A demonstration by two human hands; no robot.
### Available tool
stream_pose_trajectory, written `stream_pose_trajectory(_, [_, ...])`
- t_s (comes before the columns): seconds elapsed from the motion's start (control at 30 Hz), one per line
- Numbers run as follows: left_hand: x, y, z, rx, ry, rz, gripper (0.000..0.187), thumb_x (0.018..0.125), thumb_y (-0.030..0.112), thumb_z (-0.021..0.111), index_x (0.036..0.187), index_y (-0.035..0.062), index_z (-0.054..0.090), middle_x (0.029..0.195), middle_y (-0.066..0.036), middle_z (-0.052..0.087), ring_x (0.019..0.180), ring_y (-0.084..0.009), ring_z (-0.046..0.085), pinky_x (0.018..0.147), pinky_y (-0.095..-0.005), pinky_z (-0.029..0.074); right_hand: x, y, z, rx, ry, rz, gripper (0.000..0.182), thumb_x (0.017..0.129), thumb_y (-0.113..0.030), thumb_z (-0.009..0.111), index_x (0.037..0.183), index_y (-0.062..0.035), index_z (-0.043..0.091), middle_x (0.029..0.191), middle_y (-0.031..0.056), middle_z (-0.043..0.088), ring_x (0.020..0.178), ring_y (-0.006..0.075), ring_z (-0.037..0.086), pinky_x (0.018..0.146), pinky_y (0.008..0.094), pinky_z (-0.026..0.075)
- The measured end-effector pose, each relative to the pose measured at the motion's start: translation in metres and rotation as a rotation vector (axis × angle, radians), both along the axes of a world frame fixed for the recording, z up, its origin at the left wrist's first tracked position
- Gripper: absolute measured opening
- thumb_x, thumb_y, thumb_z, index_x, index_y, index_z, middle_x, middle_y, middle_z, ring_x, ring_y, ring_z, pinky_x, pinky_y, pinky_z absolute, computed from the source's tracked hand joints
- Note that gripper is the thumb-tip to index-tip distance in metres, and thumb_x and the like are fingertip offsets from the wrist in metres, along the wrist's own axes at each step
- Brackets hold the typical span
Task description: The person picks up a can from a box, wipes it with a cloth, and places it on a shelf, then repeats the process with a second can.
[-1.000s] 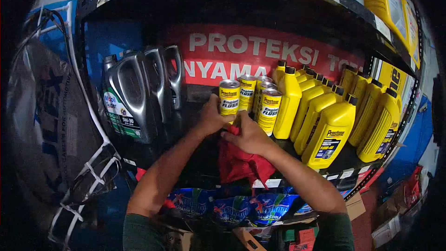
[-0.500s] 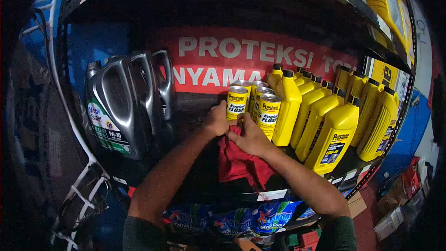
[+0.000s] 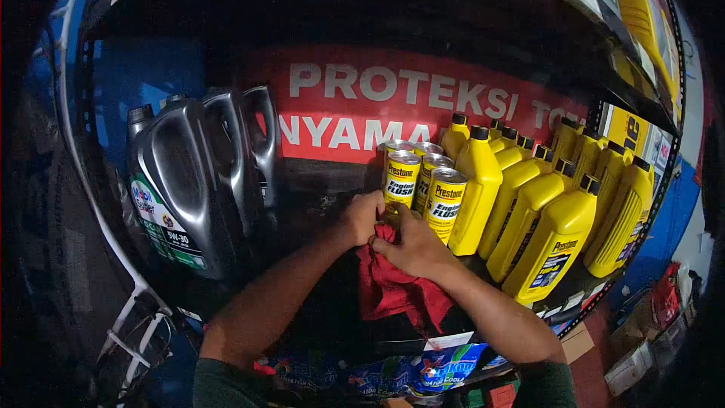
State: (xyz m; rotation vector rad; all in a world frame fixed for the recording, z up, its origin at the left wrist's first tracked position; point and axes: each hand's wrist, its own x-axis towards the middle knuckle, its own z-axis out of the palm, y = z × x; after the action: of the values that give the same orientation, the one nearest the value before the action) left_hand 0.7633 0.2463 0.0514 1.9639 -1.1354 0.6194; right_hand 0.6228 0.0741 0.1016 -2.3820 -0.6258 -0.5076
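Yellow can (image 3: 401,179) stood left of yellow bottles (image 3: 521,211); left hand (image 3: 365,219) at its lower side, grip unclear. Right hand (image 3: 419,245) clutched soft rag (image 3: 400,289), front-left of yellow bottles. Can looked stiff, probably slick; best held mid-body.

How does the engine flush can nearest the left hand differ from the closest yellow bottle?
Shape: the can is a round cylinder with a bare metal top, while the bottle narrows to a black cap.
Size: the bottle is clearly bigger than the can.
Hands: the left hand and right hand are at the can's lower part; neither is at the bottle.
Shared: both are yellow and marked Prestone.
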Motion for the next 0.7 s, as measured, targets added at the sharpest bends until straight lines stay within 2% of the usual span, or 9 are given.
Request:
stream_pose_trajectory(0.2, [-0.002,-0.002,0.003,0.031,0.026,0.088,0.044,0.067,0.014,0.082,0.093,0.0042,0.049,0.086,-0.013,0.06,0.078,-0.0265,0.061,0.068,-0.0404,0.051,-0.007,0.0,0.007,-0.006,-0.029,-0.017,0.074,0.086,-0.032,0.079,0.137,0.0098,0.045,0.124,0.0384,0.06,0.115,0.0519,0.063,0.101,0.0524,0.053])
stream_pose_trajectory(0.27, [-0.001,-0.001,0.008,0.094,-0.073,0.229,0.043,0.071,0.015,0.081,0.099,0.0025,0.05,0.107,-0.015,0.062,0.098,-0.031,0.065,0.083,-0.0429,0.054,-0.011,0.001,0.009,-0.022,-0.027,-0.031,0.074,0.086,-0.031,0.079,0.137,0.0112,0.045,0.124,0.0388,0.06,0.116,0.0519,0.063,0.101,0.0523,0.053])
stream_pose_trajectory(0.3, [-0.001,-0.003,0.015,0.095,-0.076,0.228,0.043,0.071,0.015,0.081,0.099,0.0025,0.05,0.107,-0.015,0.062,0.098,-0.031,0.065,0.083,-0.0429,0.054,-0.014,0.002,0.012,-0.054,-0.056,-0.042,0.075,0.086,-0.03,0.078,0.137,0.0114,0.045,0.124,0.0389,0.06,0.115,0.052,0.063,0.1,0.0525,0.053])
stream_pose_trajectory(0.37, [0.0,-0.01,0.03,0.042,0.32,0.271,0.064,0.077,0.019,0.08,0.131,0.0005,0.05,0.138,-0.023,0.053,0.136,-0.0398,0.05,0.112,-0.0471,0.043,-0.015,0.003,0.011,-0.084,-0.087,-0.06,0.075,0.086,-0.03,0.078,0.138,0.0115,0.044,0.124,0.0391,0.06,0.115,0.0521,0.063,0.1,0.0527,0.053])
stream_pose_trajectory(0.4, [0.004,-0.013,0.038,0.04,0.311,0.265,0.064,0.077,0.019,0.08,0.131,0.0005,0.05,0.138,-0.023,0.053,0.136,-0.0398,0.05,0.112,-0.0471,0.043,-0.011,0.002,0.008,-0.109,-0.067,-0.062,0.074,0.086,-0.03,0.078,0.137,0.0114,0.045,0.124,0.0387,0.06,0.114,0.0522,0.063,0.099,0.0531,0.053])
stream_pose_trajectory(0.43, [0.007,-0.014,0.046,0.136,0.255,0.167,0.082,0.078,0.023,0.079,0.145,0.0022,0.037,0.15,-0.028,0.04,0.146,-0.0426,0.034,0.12,-0.0473,0.032,-0.009,0.001,0.006,-0.135,-0.047,-0.065,0.074,0.085,-0.03,0.078,0.136,0.0113,0.045,0.124,0.0384,0.06,0.114,0.0524,0.063,0.098,0.0536,0.053])
stream_pose_trajectory(0.53, [0.059,-0.013,0.032,0.455,0.331,0.03,0.122,0.079,0.032,0.08,0.167,0.0089,-0.001,0.168,-0.035,0.006,0.158,-0.0454,0.002,0.131,-0.0468,0.01,-0.01,-0.002,0.003,-0.098,-0.058,-0.04,0.07,0.085,-0.031,0.079,0.133,0.0104,0.047,0.123,0.0379,0.06,0.111,0.0527,0.063,0.096,0.0548,0.053])
stream_pose_trajectory(0.6, [0.042,-0.007,0.036,0.399,0.404,0.104,0.115,0.081,0.033,0.079,0.167,0.0093,0.006,0.169,-0.032,0.006,0.158,-0.0456,0.004,0.131,-0.0469,0.011,-0.009,-0.001,0.002,-0.086,-0.079,-0.055,0.066,0.086,-0.031,0.078,0.129,0.0095,0.048,0.119,0.0377,0.061,0.109,0.0524,0.064,0.095,0.0557,0.053])
stream_pose_trajectory(0.7, [0.051,-0.001,0.038,0.423,0.558,0.094,0.117,0.081,0.022,0.079,0.165,0.0052,0.0,0.166,-0.03,0.024,0.156,-0.0434,0.019,0.128,-0.0476,0.023,-0.009,-0.001,0.005,-0.098,-0.038,-0.008,0.07,0.088,-0.032,0.077,0.133,0.0104,0.045,0.115,0.038,0.063,0.11,0.0515,0.065,0.094,0.0548,0.054])
